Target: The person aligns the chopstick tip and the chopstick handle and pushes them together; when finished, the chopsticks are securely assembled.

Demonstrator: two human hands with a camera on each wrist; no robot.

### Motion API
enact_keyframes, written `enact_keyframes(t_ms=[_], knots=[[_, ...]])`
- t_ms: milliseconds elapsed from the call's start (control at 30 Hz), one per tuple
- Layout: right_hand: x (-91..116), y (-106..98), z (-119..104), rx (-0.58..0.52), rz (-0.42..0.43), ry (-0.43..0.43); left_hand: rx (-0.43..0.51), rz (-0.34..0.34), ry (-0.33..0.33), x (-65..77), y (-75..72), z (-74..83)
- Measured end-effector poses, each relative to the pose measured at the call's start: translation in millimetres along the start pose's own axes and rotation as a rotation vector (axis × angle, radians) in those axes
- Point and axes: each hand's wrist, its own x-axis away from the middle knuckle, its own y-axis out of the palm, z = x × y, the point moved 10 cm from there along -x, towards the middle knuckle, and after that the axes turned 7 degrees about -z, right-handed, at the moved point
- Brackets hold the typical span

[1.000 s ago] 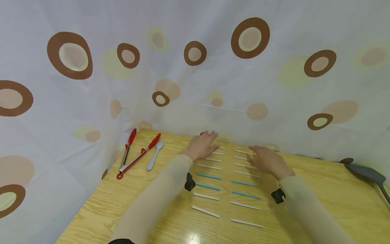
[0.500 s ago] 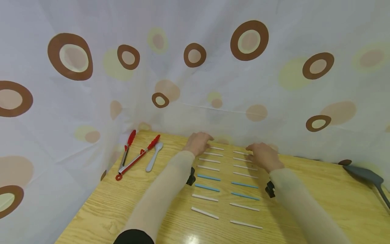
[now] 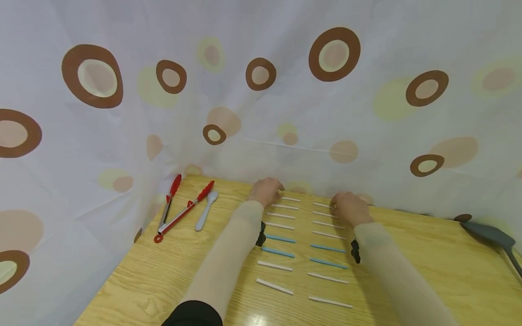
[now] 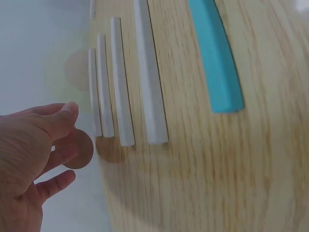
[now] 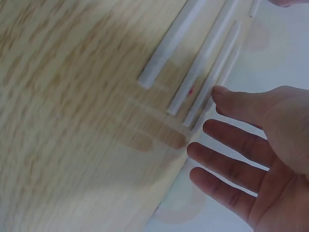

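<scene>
Two columns of thin sticks lie on the wooden table, mostly white, with two blue ones in each column. At the far left end of the left column, my left hand (image 3: 265,191) hovers beside the rearmost white stick (image 3: 291,199). The left wrist view shows its fingers loosely bent and holding nothing, the thumb close to the white sticks (image 4: 153,92); a blue stick (image 4: 217,58) lies nearer. My right hand (image 3: 351,209) is over the right ends of the rear sticks in the right column. Its fingers are spread in the right wrist view, thumb tip (image 5: 220,91) beside a white stick (image 5: 212,75).
Red-tipped tongs (image 3: 185,213) lie spread at the back left, with a grey spoon (image 3: 206,212) beside them. A dark spatula (image 3: 489,233) lies at the far right. A patterned curtain (image 3: 306,113) hangs along the table's back and left edges.
My left hand has gone from stretched fingers over the rear sticks to bent fingers at their left ends. The right hand has shifted slightly left and back. The sticks keep their places.
</scene>
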Motion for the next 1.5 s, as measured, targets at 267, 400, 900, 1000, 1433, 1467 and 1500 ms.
enact_keyframes(t_ms=[267, 400, 900, 1000, 1433, 1467, 1500], knots=[[-10, 3, 2, 0.029, 0.002, -0.009, -0.021, 0.002, -0.032, 0.3, -6.0, 0.9], [-14, 5, 0, 0.034, 0.002, -0.008, -0.034, -0.013, -0.024, -0.5, 2.2, 3.1], [-20, 8, -16, 0.217, 0.051, -0.058, -0.183, 0.02, -0.031, -6.7, 15.4, 4.3], [-18, 9, -19, 0.256, 0.05, -0.069, -0.213, 0.007, -0.036, -8.1, 14.1, 6.6], [-11, 2, -17, 0.213, 0.107, -0.086, -0.184, 0.031, -0.002, -8.2, -8.5, 18.0], [-11, 1, -16, 0.209, 0.112, -0.088, -0.181, 0.026, 0.0, -8.2, -10.1, 18.8], [-11, 1, -15, 0.208, 0.117, -0.087, -0.174, 0.022, 0.004, -8.6, -11.7, 20.2]])
